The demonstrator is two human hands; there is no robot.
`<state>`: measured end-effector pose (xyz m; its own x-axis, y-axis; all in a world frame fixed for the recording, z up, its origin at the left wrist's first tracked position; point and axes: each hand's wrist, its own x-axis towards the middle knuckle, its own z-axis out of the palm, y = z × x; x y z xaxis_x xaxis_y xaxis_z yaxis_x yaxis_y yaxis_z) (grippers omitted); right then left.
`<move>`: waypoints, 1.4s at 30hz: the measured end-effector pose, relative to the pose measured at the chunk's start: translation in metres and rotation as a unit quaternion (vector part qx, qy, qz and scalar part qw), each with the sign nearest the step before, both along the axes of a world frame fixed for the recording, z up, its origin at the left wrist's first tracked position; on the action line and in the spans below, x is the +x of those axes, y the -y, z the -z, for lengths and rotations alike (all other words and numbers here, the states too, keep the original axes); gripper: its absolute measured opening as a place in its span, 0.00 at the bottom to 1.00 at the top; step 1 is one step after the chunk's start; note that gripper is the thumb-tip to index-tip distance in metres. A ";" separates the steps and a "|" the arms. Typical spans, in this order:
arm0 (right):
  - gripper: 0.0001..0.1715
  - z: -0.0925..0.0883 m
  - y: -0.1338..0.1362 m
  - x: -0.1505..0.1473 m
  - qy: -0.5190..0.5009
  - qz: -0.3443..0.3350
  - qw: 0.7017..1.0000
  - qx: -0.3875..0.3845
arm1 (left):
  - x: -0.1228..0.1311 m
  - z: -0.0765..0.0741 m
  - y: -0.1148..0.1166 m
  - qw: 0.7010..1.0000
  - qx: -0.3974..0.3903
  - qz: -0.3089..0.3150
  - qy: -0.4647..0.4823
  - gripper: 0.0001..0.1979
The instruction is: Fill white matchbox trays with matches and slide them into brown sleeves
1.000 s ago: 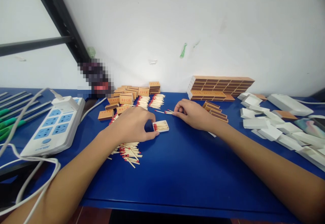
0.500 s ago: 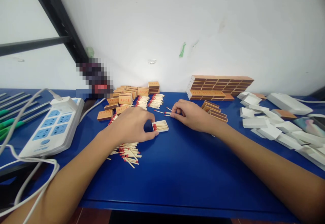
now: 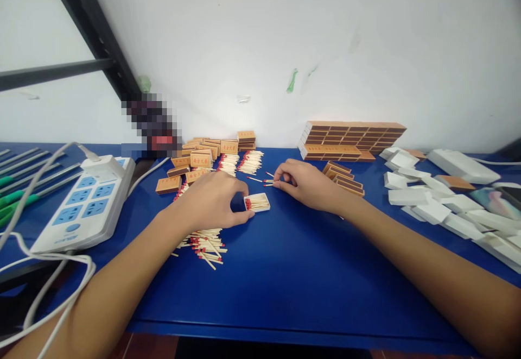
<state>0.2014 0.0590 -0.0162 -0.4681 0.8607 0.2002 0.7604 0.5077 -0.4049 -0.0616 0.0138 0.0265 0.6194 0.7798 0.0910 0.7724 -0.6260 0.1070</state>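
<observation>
My left hand (image 3: 214, 199) curves its thumb and index finger round the left end of a small white matchbox tray (image 3: 262, 209). Red-headed matches (image 3: 258, 202) lie inside the tray, heads to the left. Just right of it, my right hand (image 3: 303, 183) pinches a few matches (image 3: 268, 183) between thumb and fingertips, their red heads pointing left. One loose match (image 3: 254, 178) lies on the table behind the tray. A heap of matches (image 3: 207, 245) spreads beneath and in front of my left hand, which hides part of it.
Filled-looking matchboxes (image 3: 202, 158) and match bundles (image 3: 250, 162) stand behind my left hand. Stacked matchboxes (image 3: 354, 136) line the wall; more boxes (image 3: 344, 178) lean behind my right forearm. White trays (image 3: 435, 207) pile at right. A power strip (image 3: 87, 201) with cables lies left.
</observation>
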 end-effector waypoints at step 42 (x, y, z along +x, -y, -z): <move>0.08 -0.018 0.036 -0.023 0.003 -0.075 0.996 -0.047 | 0.002 -0.002 0.002 1.000 -0.011 -0.008 -0.008 0.15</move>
